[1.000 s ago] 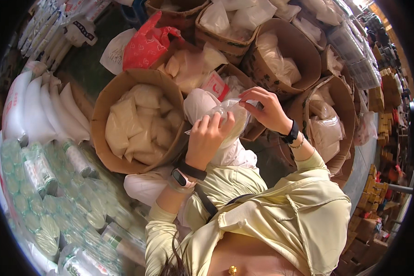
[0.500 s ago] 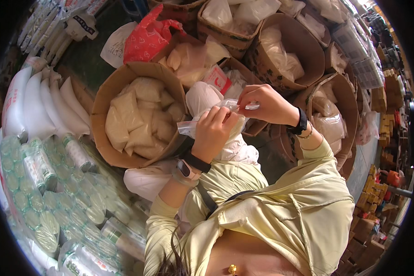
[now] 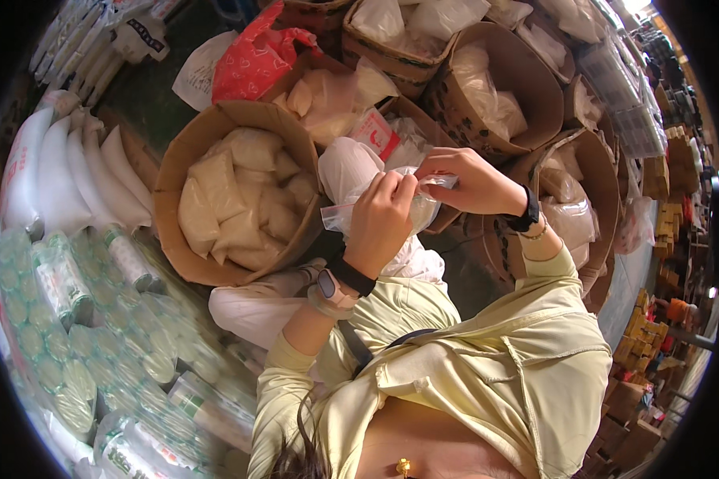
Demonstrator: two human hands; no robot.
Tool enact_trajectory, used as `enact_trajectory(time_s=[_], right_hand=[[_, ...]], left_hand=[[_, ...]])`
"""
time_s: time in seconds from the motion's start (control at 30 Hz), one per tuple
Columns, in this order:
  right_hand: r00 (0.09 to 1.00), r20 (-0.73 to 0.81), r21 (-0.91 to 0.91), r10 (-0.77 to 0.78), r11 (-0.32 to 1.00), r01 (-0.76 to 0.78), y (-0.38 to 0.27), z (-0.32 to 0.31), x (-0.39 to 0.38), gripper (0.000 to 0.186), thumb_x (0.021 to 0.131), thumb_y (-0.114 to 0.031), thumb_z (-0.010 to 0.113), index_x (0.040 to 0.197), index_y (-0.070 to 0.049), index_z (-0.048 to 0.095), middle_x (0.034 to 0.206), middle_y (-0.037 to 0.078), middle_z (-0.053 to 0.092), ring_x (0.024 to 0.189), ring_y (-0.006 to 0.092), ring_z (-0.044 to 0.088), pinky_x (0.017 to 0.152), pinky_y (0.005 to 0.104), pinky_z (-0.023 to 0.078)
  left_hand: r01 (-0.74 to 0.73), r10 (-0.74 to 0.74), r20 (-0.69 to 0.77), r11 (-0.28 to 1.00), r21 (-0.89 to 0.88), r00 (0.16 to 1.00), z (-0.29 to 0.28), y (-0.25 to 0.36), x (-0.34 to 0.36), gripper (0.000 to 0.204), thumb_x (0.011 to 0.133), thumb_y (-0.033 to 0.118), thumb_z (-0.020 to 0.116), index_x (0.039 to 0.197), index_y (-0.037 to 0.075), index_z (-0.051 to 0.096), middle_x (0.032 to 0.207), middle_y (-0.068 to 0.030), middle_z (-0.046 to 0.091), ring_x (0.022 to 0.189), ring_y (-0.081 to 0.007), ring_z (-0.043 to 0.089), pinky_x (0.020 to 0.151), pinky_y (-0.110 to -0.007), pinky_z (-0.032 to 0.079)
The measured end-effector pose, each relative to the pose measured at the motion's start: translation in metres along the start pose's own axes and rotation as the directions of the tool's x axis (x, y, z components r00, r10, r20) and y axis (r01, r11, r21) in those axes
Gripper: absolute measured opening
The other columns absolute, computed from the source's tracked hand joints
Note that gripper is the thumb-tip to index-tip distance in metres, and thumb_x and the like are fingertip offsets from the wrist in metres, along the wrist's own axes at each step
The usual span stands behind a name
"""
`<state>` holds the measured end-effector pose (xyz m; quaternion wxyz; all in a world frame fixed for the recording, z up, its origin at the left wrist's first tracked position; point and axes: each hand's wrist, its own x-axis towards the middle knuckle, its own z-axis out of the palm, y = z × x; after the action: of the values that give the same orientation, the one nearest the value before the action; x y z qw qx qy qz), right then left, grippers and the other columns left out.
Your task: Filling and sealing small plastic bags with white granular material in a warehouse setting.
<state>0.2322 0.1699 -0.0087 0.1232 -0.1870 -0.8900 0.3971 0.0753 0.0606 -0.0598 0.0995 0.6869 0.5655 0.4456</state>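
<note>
The person's two hands are close together near the middle, and both have hold of a thin clear bag point(image 3: 423, 211). The left hand point(image 3: 382, 219) has its fingers bent over and pinched closed on the bag, with one flat end of it poking out to the left. The right hand point(image 3: 473, 182) has its thumb and fingers pinched closed on the right part of the bag. I cannot tell what is in the bag. It is over the person's leg in pale trousers point(image 3: 347, 164). A black watch point(image 3: 335, 287) is on the left wrist, and a black band point(image 3: 527, 209) is on the right one. Just left of the hands is a big brown box point(image 3: 166, 207) with lots of pale, full bags point(image 3: 244, 199) inside. A red bag point(image 3: 252, 60) with white hearts is on the far side of that box. White sacks point(image 3: 60, 180) lean in a row on the left, and near them are green see-through packs point(image 3: 120, 343). On the right, another brown box point(image 3: 609, 176) holds more full bags.
</note>
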Motion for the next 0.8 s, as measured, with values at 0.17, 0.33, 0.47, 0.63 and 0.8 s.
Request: enact_trajectory(time_s=[0.17, 0.33, 0.47, 0.63, 0.8], right_hand=[[0.998, -0.069, -0.051, -0.012, 0.999, 0.009, -0.004, 0.008, -0.008, 0.014, 0.077, -0.007, 0.067, 0.091, -0.003, 0.066, 0.083, 0.012, 0.062, 0.082, 0.0312, 0.061, 0.072, 0.0375, 0.048], [0.98, -0.201, -0.192, 0.001, 0.981, -0.04, 0.005, 0.025, -0.013, 0.007, 0.071, 0.001, 0.063, 0.077, -0.002, 0.061, 0.076, 0.01, 0.057, 0.076, 0.0315, 0.057, 0.068, 0.0396, 0.047], [0.967, -0.252, -0.226, -0.037, 0.974, -0.022, 0.007, 0.028, -0.012, 0.014, 0.069, 0.009, 0.062, 0.077, -0.002, 0.059, 0.075, 0.01, 0.055, 0.073, 0.0293, 0.054, 0.065, 0.0377, 0.046], [0.974, -0.215, -0.208, -0.067, 0.978, 0.021, 0.0, 0.023, -0.01, 0.012, 0.073, 0.002, 0.067, 0.082, -0.003, 0.061, 0.08, 0.01, 0.056, 0.078, 0.0292, 0.054, 0.069, 0.0381, 0.046], [0.986, -0.168, -0.224, -0.02, 0.974, -0.018, -0.001, 0.025, -0.008, 0.009, 0.075, -0.003, 0.065, 0.083, -0.003, 0.059, 0.082, 0.011, 0.056, 0.082, 0.0315, 0.056, 0.072, 0.0404, 0.047]], left_hand=[[0.033, -0.033, 0.011, 0.999, -0.021, 0.999, 0.003, -0.001, -0.001, 0.012, 0.078, -0.003, 0.056, 0.087, 0.005, 0.053, 0.08, -0.0121, 0.054, 0.081, -0.0326, 0.057, 0.068, -0.041, 0.048], [0.033, -0.036, -0.033, 0.996, -0.086, 0.999, 0.0, 0.007, 0.002, 0.008, 0.082, 0.002, 0.058, 0.09, 0.003, 0.056, 0.082, -0.0148, 0.054, 0.082, -0.034, 0.056, 0.071, -0.042, 0.046], [0.089, -0.091, 0.104, 0.996, 0.027, 0.99, -0.009, 0.0, -0.003, 0.006, 0.083, 0.004, 0.06, 0.087, 0.0, 0.058, 0.085, -0.0156, 0.056, 0.084, -0.0351, 0.055, 0.073, -0.041, 0.045], [0.158, -0.14, 0.142, 0.979, -0.13, 0.98, -0.013, -0.008, 0.003, 0.009, 0.08, 0.0, 0.061, 0.089, -0.001, 0.061, 0.085, -0.0163, 0.059, 0.082, -0.0339, 0.06, 0.072, -0.039, 0.048], [0.262, -0.207, 0.212, 0.923, -0.281, 0.955, -0.015, -0.015, 0.002, 0.015, 0.077, -0.003, 0.062, 0.091, -0.003, 0.063, 0.085, -0.0169, 0.061, 0.08, -0.0308, 0.065, 0.07, -0.035, 0.051]])
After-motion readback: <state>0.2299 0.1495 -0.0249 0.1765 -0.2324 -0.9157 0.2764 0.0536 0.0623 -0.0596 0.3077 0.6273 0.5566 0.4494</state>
